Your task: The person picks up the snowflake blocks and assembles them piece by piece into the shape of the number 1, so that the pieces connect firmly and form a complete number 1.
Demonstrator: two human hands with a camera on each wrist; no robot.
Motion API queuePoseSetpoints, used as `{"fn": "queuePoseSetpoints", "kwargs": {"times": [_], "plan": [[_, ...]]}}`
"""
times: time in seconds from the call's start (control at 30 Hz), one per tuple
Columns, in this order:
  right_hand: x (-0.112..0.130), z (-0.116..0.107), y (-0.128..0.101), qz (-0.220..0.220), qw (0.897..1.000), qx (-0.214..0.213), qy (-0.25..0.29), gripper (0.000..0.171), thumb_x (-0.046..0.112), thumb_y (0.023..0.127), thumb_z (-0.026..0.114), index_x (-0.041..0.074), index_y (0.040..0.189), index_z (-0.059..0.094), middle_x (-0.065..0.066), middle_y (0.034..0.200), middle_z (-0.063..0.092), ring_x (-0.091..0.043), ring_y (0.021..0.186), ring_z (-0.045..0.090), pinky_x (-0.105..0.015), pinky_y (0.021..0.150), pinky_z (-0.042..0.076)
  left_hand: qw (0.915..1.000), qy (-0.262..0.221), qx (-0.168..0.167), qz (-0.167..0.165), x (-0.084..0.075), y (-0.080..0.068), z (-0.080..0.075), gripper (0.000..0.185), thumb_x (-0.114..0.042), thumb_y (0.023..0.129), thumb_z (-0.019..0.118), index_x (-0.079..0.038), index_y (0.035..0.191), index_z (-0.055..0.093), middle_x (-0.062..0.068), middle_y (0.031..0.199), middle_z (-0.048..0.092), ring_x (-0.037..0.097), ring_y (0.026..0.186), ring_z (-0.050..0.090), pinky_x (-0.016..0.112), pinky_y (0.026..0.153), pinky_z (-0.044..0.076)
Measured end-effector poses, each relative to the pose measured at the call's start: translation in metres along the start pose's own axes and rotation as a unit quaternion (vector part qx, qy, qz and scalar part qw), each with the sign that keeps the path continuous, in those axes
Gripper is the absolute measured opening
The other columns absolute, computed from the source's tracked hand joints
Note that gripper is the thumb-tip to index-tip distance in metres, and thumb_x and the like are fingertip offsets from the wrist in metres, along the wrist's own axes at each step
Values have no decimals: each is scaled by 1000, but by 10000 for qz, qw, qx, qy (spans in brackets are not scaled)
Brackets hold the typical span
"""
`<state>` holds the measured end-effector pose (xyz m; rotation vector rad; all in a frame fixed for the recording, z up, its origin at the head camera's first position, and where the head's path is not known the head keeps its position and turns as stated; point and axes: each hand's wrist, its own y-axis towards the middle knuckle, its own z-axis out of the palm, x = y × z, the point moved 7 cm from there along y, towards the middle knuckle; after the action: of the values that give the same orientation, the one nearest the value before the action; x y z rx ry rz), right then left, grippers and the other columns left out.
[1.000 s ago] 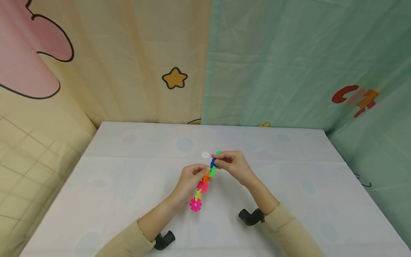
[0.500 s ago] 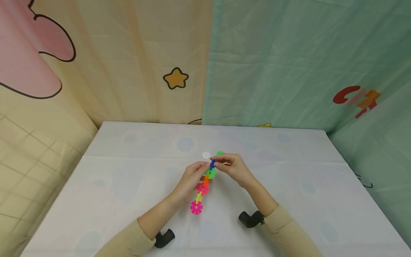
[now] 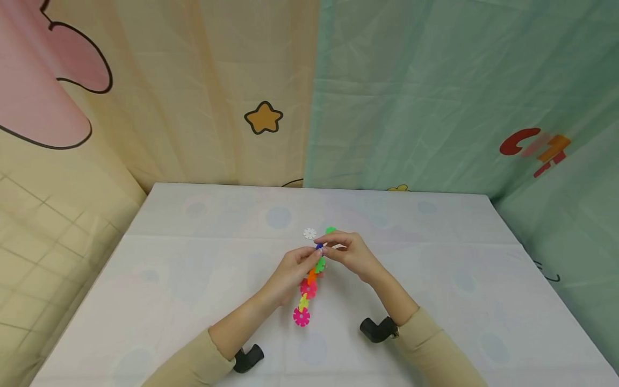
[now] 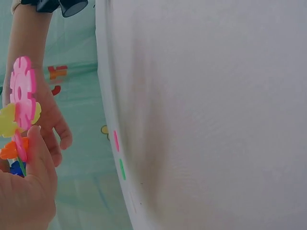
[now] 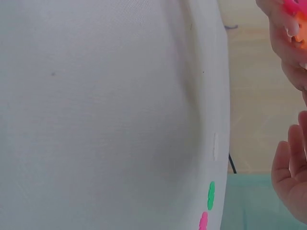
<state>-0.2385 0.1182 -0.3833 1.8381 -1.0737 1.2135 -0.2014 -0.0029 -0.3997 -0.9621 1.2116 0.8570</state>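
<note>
The chain (image 3: pixel 307 287) runs pink, yellow, pink, orange, green, blue; a white disc (image 3: pixel 309 233) lies on the pale, blue-dotted tabletop (image 3: pixel 193 269).

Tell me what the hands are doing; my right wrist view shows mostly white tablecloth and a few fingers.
Observer: The left hand and right hand both pinch the top of a chain of colourful plastic snowflake discs.
Operator: How long is it?
Observer: Six discs show: blue, green, orange, pink, yellow, then a pink end disc nearest the person.
Operator: Any spares?
Observer: A white snowflake disc lies flat just beyond the hands, apart from the chain.
</note>
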Motion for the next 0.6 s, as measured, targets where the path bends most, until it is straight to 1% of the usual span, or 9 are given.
{"fn": "queuePoseSetpoints", "kwargs": {"times": [0.1,0.2,0.33,0.47,0.6], "plan": [[-1,1,0,40,10000,56,14,24,3,88,62,-5,110,65,-13,105,64,-21,95,57,-36,78,49,9999,102,48,36,1,0,0,39,-22,96,52,8,121,54,21,106,63,30,87,66,30,81,52],[0,1,-1,46,9999,112,21,24,2,88,61,-5,110,65,-14,106,64,-22,95,57,-36,79,50,9999,161,53,24,3,0,-1,38,-22,95,54,7,120,53,23,105,64,31,86,66,29,74,53],[1,-1,-1,55,9999,136,55,25,4,88,61,-5,111,64,-19,110,62,-22,96,58,-35,81,49,9999,157,40,-25,4,-1,-1,39,-22,94,57,7,119,53,24,101,65,29,83,66,27,67,52],[-6,-8,0,258,9993,-100,271,28,8,89,62,-6,114,62,-20,113,61,-23,99,58,-33,84,49,9998,154,-51,-99,5,-1,-2,42,-24,93,58,7,121,52,24,101,65,24,81,67,28,70,53],[-18,-18,-1,497,9956,-431,668,33,10,89,62,-8,116,58,-23,116,59,-37,105,56,-41,89,48,9994,205,-214,-160,5,-2,-4,41,-24,92,59,6,120,54,20,99,66,20,81,66,29,71,52]]}}
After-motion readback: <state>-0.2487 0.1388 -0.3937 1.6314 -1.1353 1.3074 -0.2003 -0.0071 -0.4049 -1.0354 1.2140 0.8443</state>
